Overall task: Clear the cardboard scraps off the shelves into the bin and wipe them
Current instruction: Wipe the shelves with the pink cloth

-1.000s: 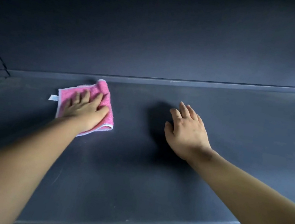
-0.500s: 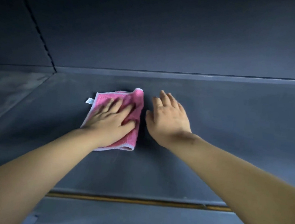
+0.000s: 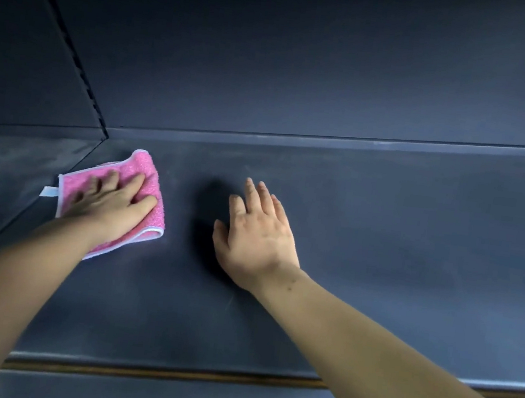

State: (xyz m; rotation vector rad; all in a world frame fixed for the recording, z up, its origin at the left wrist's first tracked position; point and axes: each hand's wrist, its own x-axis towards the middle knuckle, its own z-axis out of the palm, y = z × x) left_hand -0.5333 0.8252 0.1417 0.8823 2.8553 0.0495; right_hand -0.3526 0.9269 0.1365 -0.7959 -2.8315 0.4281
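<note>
**Cloth pinned by pressure alone, close to the shelf corner**

The left hand [image 3: 111, 206] lies flat with fingers spread, pressing the folded pink cloth [image 3: 141, 164] onto the shelf [image 3: 397, 248] at about 9 o'clock, just short of the back corner. Nothing pinches the cloth, so a quick stroke could leave it behind or unfold it. Its white tag [image 3: 48, 192], sticking out at the cloth's 9 o'clock, might snag on the seam there.

The right hand [image 3: 260, 235], at the cloth's 3 o'clock, is spread and holds nothing. I cannot tell whether it touches the shelf, but a bare palm could smear the wiped surface. The corner itself may get skipped.

Count: two hands, one cloth, one tag, one shelf. No cardboard scraps or bin in view.
</note>
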